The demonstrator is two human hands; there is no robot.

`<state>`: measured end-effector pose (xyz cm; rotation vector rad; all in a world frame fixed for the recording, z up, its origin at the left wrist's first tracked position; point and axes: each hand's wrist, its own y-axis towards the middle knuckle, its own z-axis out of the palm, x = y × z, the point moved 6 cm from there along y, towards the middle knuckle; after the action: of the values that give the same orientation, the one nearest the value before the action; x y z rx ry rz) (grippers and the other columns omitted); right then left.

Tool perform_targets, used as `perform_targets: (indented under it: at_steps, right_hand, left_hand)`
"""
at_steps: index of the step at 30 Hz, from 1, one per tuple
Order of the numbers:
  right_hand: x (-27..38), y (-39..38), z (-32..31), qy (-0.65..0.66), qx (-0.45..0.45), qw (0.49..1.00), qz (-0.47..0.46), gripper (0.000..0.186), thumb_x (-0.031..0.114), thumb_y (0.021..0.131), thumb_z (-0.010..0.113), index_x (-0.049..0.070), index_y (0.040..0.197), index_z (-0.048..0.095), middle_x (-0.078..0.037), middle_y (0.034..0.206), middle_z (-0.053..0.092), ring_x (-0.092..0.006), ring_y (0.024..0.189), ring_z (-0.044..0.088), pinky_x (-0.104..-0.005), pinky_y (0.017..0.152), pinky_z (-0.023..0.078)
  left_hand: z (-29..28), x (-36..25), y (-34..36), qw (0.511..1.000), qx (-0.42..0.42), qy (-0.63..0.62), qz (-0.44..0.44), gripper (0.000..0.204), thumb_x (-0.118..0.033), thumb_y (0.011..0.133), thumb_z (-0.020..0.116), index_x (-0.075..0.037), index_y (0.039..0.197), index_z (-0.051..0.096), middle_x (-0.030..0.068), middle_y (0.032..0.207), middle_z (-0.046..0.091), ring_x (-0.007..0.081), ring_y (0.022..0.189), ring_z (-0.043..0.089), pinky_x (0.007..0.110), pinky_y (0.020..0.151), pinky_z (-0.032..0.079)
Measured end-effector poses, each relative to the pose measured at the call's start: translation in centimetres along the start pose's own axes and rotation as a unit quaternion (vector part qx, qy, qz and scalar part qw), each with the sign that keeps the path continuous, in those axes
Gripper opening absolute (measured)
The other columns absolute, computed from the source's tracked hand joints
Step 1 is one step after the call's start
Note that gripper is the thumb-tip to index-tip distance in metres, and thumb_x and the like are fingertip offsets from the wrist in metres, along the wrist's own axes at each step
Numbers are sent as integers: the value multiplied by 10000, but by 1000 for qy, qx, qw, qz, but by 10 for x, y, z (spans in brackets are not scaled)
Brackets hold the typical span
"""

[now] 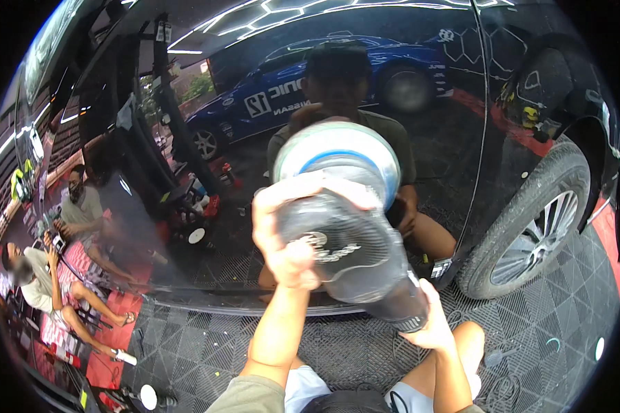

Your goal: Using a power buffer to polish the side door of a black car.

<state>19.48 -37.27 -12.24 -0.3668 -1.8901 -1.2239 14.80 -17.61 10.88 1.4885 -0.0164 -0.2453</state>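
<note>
From here I see my left hand (277, 237) curled over the head of the black polisher (358, 251), my right hand (432, 322) wrapped around its handle; its round pad (334, 140), blurred, seems to meet the glossy car door (231, 206).

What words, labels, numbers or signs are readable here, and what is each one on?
I'll say where writing stands, without copying it.
Polisher: pale lettering on its dark body, blurred.
Blue car, reflected in the black car panel: white lettering, mirrored, and a dark marking on a white square.
Tyre: any sidewall markings are too small to read.
</note>
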Motion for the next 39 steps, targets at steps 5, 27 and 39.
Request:
perform_targets:
  at_steps: [5, 27, 39]
  right_hand:
    - [-31, -39, -67, -7, -35, 999, 35, 1163, 63, 566, 845, 56, 1468, 110, -136, 1351, 389, -258, 1221, 432, -412, 1046, 348]
    - [-34, -12, 18, 52, 17, 998, 39, 1012, 30, 521, 788, 131, 1427, 348, -172, 1133, 625, -292, 990, 639, -380, 906, 490]
    - [21, 53, 183, -116, 95, 988, 29, 930, 46, 551, 763, 167, 1403, 410, -191, 1068, 663, -366, 920, 666, -400, 796, 548]
  left_hand:
    - [65, 43, -1, 996, 87, 4, -24, 590, -321, 837, 628, 85, 1203, 404, 352, 942, 603, 380, 816, 651, 448, 708, 551]
    - [-36, -21, -38, 965, 51, 257, 17, 593, -661, 919, 357, -107, 1131, 352, 153, 750, 681, 320, 761, 671, 443, 972, 316]
    - [-199, -128, -61, 964, -121, 224, 77, 584, -608, 931, 394, -70, 1158, 375, 147, 724, 635, 301, 735, 608, 435, 966, 317]
